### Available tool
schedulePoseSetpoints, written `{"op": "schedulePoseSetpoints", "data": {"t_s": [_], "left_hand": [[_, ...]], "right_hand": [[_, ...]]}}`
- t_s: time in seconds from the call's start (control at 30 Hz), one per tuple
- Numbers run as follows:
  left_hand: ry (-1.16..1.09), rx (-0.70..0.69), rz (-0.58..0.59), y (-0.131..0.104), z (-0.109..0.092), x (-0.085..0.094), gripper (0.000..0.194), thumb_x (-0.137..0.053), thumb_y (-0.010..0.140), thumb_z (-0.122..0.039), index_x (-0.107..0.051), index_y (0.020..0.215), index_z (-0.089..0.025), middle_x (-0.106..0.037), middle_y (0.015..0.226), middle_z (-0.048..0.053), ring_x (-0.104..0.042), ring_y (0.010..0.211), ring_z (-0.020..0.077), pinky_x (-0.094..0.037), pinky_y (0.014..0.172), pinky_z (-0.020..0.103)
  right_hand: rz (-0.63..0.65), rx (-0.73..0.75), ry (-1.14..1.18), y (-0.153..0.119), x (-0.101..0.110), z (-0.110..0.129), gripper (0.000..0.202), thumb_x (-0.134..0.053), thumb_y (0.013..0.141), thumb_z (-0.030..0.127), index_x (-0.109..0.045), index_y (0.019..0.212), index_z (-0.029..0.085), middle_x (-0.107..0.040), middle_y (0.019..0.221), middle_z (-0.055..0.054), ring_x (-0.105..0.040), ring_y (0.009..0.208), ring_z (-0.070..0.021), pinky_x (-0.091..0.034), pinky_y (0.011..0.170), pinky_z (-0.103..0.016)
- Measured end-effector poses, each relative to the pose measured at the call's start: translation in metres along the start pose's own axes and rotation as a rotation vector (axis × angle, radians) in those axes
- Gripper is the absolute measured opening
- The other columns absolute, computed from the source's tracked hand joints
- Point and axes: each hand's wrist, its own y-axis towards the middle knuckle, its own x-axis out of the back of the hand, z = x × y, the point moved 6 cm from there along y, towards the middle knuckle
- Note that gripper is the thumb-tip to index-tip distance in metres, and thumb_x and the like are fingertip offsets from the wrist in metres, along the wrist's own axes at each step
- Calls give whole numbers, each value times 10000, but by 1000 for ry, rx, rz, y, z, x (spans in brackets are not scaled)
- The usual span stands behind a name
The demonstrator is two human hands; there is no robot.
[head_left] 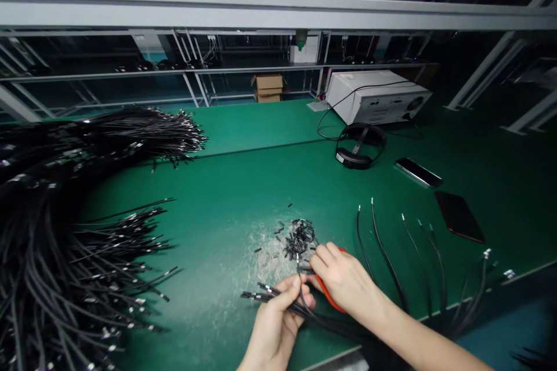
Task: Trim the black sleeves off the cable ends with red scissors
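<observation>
My left hand is closed round a small bunch of black cables, pinching one whose bare silvery tip points up between thumb and finger. Several cable ends stick out to its left. Close on the right, my right hand grips a tool with red-orange handles; its jaws are mostly hidden behind the fingers, so I cannot tell whether it is scissors or pliers. Just beyond both hands lies a pile of short black cut pieces, with whitish scraps scattered around it on the green tabletop.
Thick bundles of black cables cover the left side. Finished-looking cable ends lie to the right. Farther back are a black headset, a white machine, a phone and a dark flat device. A metal strip sits at the front edge.
</observation>
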Motion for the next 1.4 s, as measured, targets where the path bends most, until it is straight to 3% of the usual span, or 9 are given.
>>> {"op": "schedulePoseSetpoints", "data": {"t_s": [0.5,0.67,0.83,0.93,1.03,1.1,1.2,1.3,1.4], "left_hand": [[49,2,19,-4,-2,-3,98,-692,699,-129,-702,783,-80,-629,589,24,-592,522,107,-521,623,251],[130,-21,35,-5,-3,-7,176,-743,657,-214,-702,785,-100,-652,603,29,-600,525,109,-501,590,222],[203,-34,112,-7,-2,-16,240,-795,581,-209,-704,780,-109,-707,657,77,-657,616,172,-509,656,270],[147,-9,169,-9,1,-19,241,-782,593,-196,-695,807,-126,-714,762,102,-667,791,244,-510,740,348],[66,-5,161,-11,2,-15,243,-766,618,-206,-669,831,-140,-687,771,71,-659,858,269,-505,782,390],[47,-61,118,-10,0,-11,296,-761,633,-230,-640,888,-142,-671,721,45,-672,816,259,-507,781,389],[88,-152,18,-6,-3,-3,308,-741,656,-281,-577,887,-160,-682,677,39,-686,738,251,-524,703,359],[187,-207,-49,-2,-5,1,278,-717,673,-333,-537,809,-172,-702,656,53,-689,664,247,-524,627,333],[247,-238,-29,2,-6,-3,309,-689,688,-378,-594,858,-137,-693,602,48,-655,541,185,-497,548,268]], "right_hand": [[-22,5,132,-2,2,-9,134,-512,873,243,-539,750,199,-560,713,-20,-525,714,-165,-364,527,-236],[-82,-285,648,2,10,-21,196,-483,887,348,-581,836,186,-612,788,-27,-574,714,-145,-434,639,-232],[16,-441,1009,5,13,-17,315,-444,878,442,-552,763,169,-568,644,23,-527,570,-111,-394,521,-192],[-104,-561,800,-2,23,-52,330,-447,865,466,-538,739,176,-550,624,16,-497,559,-115,-380,534,-202],[-222,-770,308,-25,34,-110,340,-457,841,490,-547,731,181,-583,666,-30,-522,570,-157,-353,525,-247],[-182,-912,1,-46,35,-147,332,-422,857,455,-570,766,173,-612,757,-84,-553,613,-209,-323,507,-279],[-115,-1132,-195,-77,36,-185,340,-390,864,405,-607,860,144,-618,779,-150,-569,587,-263,-286,465,-302],[-224,-1206,-276,-87,46,-183,388,-365,873,357,-559,1081,94,-613,853,-203,-585,644,-295,-304,475,-323],[-381,-1006,-161,-63,58,-141,358,-389,874,376,-561,1079,138,-605,973,-162,-583,800,-281,-372,575,-323]]}}
